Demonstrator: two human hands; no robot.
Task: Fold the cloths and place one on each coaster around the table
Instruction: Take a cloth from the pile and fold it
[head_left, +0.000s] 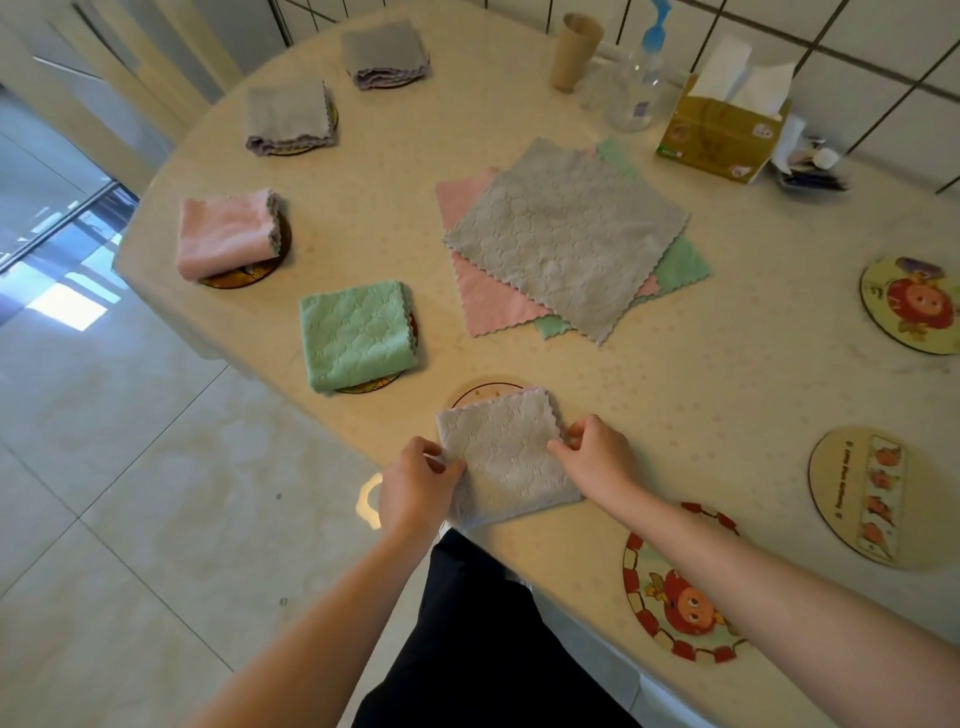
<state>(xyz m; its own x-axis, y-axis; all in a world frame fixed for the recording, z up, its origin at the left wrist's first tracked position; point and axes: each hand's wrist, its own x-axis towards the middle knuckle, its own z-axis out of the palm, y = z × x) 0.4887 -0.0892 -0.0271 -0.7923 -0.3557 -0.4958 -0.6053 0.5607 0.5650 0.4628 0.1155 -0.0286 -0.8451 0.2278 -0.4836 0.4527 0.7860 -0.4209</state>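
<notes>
We judge the fifth placement under way: the folded grey cloth (506, 460) lies at the bench (727, 395) edge, only partly over its coaster (480, 391). The left hand (415, 491) and right hand (597, 454) each keep a pinching grip on a side edge. Next, we expect it needs sliding forward to centre it.

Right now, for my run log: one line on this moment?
both hands pinch folded grey cloth | partly over coaster | three coasters bare
</notes>
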